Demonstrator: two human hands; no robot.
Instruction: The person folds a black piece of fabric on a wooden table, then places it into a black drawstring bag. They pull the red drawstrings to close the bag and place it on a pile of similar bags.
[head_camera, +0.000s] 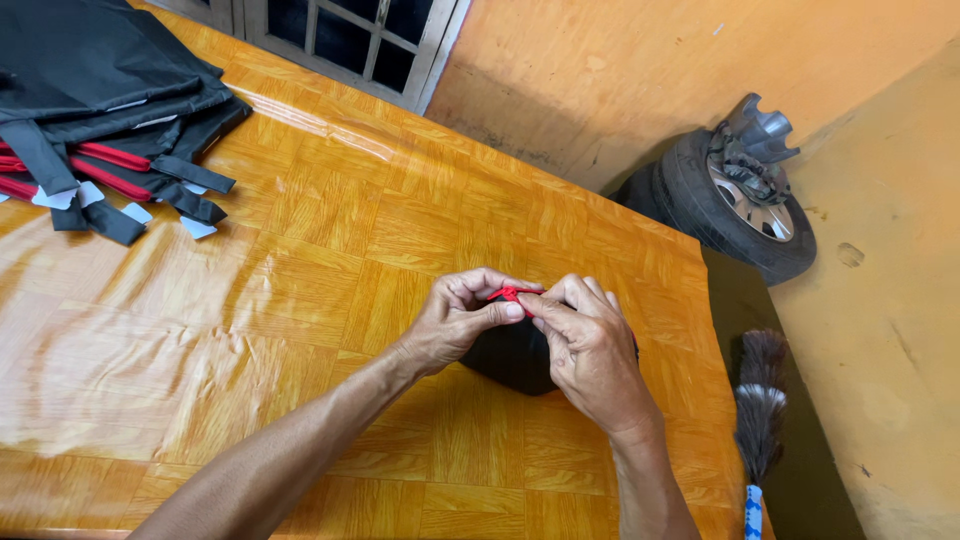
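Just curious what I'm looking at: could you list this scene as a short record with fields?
Surface: table with glossy orange wood-pattern cover
Left hand: pinching the red cord
Right hand: pinching the same red cord
Under the hands: small black fabric pouch
Far left: stack of black fabric bags with red trim
On floor: car wheel, feather duster

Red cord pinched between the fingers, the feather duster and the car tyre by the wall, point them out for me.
Red cord (510, 293): head view, on the bit showing between the fingertips.
Grey feather duster (761, 400): head view, on the middle of the feathers.
Black rubber car tyre (700, 200): head view, on the tread.
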